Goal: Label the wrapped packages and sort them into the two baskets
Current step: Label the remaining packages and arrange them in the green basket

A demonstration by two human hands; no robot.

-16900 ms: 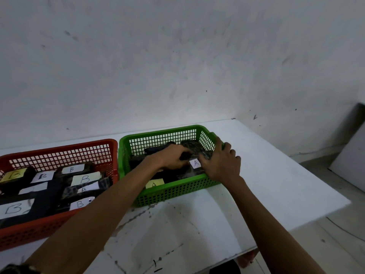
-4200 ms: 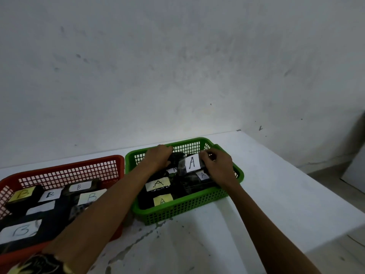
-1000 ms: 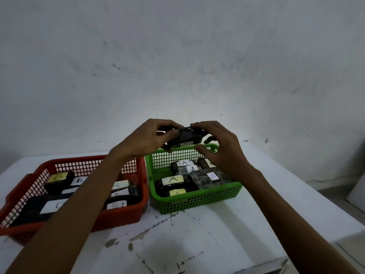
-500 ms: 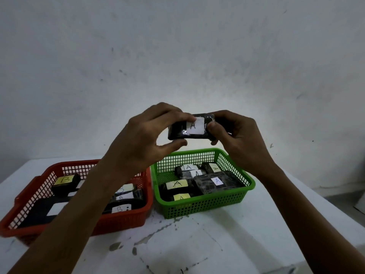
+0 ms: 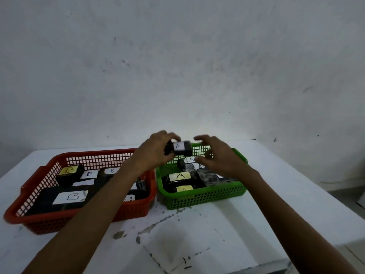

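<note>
The small dark package (image 5: 180, 148), its white A label facing me, hung above the far end of the green basket (image 5: 203, 196), pinched at its left end by my left hand (image 5: 156, 151). My right hand (image 5: 217, 157) hovered just beside the other end, fingers loosely curved, holding nothing. On that one-ended pinch, I judged the wrapped package could twist loose and fall outside the rim, or toward the red basket (image 5: 79, 220).
</note>
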